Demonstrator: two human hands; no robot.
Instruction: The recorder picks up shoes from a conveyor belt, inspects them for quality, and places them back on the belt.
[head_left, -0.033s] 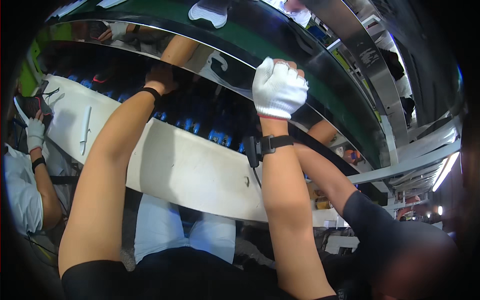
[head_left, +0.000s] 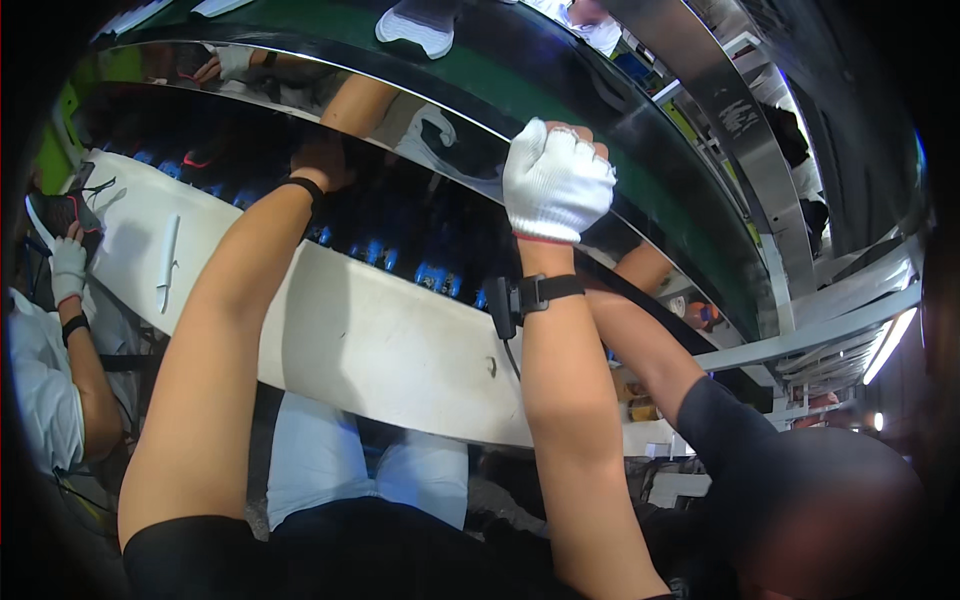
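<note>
My left hand [head_left: 322, 162], bare, is down in the dark trough [head_left: 430, 205], near the blue parts [head_left: 375, 252] lined along its near side; too dark to tell its grip. My right hand [head_left: 560, 180], white-gloved, is curled closed by the metal wall [head_left: 480, 168]; can't tell if it holds anything. White tool [head_left: 168, 262] lies on the white table [head_left: 400, 350], left. Shoe [head_left: 418, 32] sits on the green belt [head_left: 530, 70] beyond.

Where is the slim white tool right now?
In the head view, the slim white tool lies toward the left on the white tabletop, between the wearer's left forearm and a co-worker's gloved hand.
</note>
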